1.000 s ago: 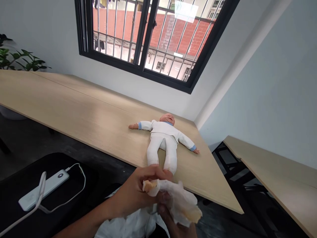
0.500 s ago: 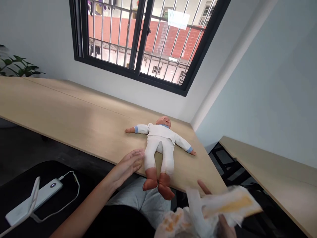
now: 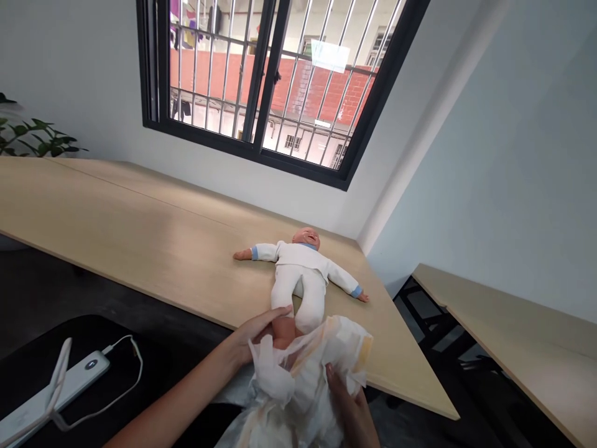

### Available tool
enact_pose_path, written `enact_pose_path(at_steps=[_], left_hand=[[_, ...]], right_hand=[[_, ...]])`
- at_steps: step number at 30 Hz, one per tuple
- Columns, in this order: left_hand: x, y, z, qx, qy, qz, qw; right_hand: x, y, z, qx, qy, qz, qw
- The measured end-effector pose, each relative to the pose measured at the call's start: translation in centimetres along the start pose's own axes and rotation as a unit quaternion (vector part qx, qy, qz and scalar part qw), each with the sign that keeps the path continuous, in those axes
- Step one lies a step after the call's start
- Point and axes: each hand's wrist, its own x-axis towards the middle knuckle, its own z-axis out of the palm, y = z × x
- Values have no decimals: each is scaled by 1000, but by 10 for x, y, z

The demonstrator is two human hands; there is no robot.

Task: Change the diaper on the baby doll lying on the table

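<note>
The left hand (image 3: 255, 330) curls its fingers round a foot of the white-suited baby doll (image 3: 301, 280), which lies just beyond them. The right hand (image 3: 349, 407) pinches the crumpled white diaper (image 3: 298, 373) beneath that foot. Best to steady the foot and spread the diaper flat.

Type: plain office or training room, indoors.
Worktops: a long pale wood-laminate worktop (image 3: 140, 230) runs along the wall into the corner; a second worktop (image 3: 522, 336) of the same finish stands along the right wall.
Walls: bare, white to pale grey (image 3: 513, 155).
Window: black-framed sliding window (image 3: 261, 81) with metal bars; a red brick building (image 3: 298, 81) shows outside.
Floor: dark (image 3: 46, 286).
Greenery: a leafy plant (image 3: 32, 134) at the worktop's far left end.
Equipment: a white device (image 3: 69, 389) with a cable, lying on a black surface (image 3: 28, 348).
Laid out: a baby doll (image 3: 303, 274) in white, on the long worktop.
</note>
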Motion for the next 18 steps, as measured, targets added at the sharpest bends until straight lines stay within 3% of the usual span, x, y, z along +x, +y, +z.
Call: enact_pose_path(at_steps=[2, 6, 11, 14, 18], left_hand=[[10, -6, -2, -35, -33, 0, 999], [27, -4, -5, -19, -45, 34, 998], [24, 37, 21, 50, -112, 2, 992], [25, 74, 48, 100, -135, 18, 986], [39, 113, 78, 138, -171, 36, 975]], right_hand=[[2, 2, -1, 1, 1, 1, 1000], [6, 0, -8, -11, 14, -10, 1000], [6, -29, -29, -132, 28, -78, 988], [14, -47, -24, -255, -58, -106, 959], [50, -56, 19, -306, -213, -78, 925]])
